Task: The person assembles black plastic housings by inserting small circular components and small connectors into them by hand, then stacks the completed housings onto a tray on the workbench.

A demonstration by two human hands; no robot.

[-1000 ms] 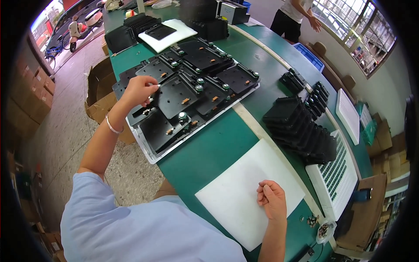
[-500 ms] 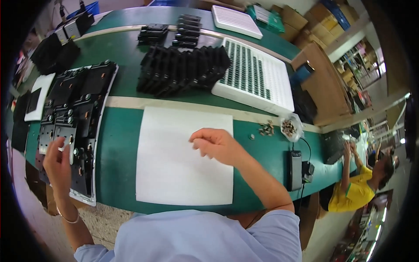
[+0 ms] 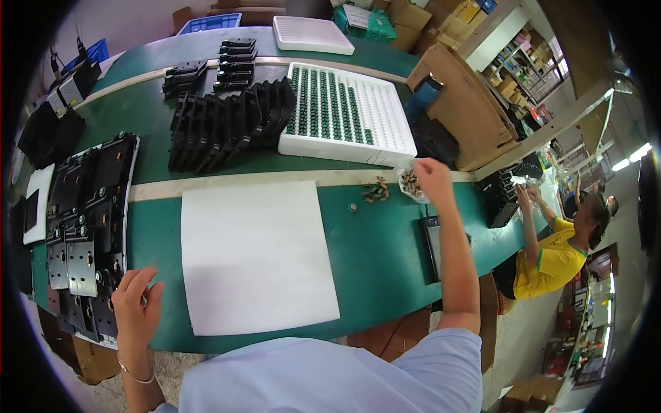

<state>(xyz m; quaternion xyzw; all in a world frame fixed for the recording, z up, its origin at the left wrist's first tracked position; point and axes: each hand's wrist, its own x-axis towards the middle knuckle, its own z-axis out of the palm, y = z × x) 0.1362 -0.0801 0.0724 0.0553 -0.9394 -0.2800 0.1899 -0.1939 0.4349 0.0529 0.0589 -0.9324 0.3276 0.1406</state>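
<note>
My right hand (image 3: 434,182) is over a small clear bag (image 3: 406,184) of little metal parts at the back right of the bench. Its fingertips point down at the bag's mouth and are partly hidden, so any part in them cannot be made out. My left hand (image 3: 138,303) hovers with fingers loosely bent and thumb apart, holding nothing. It is beside a tray of black plate assemblies (image 3: 89,206). Between the hands a white sheet (image 3: 258,258) lies flat. Several loose copper-coloured parts (image 3: 376,190) and a small round part (image 3: 352,207) lie left of the bag.
Black brackets (image 3: 220,127) stand in a row behind the sheet, next to a white foam tray (image 3: 403,141) holding green-topped parts. A black device (image 3: 432,248) lies by my right forearm. Cardboard (image 3: 461,103) stands at the right; a person in yellow (image 3: 558,251) works beyond.
My right hand has gone from above the sheet to the bag at the right. My left hand has moved off the black assemblies toward the sheet. The view has shifted right.
</note>
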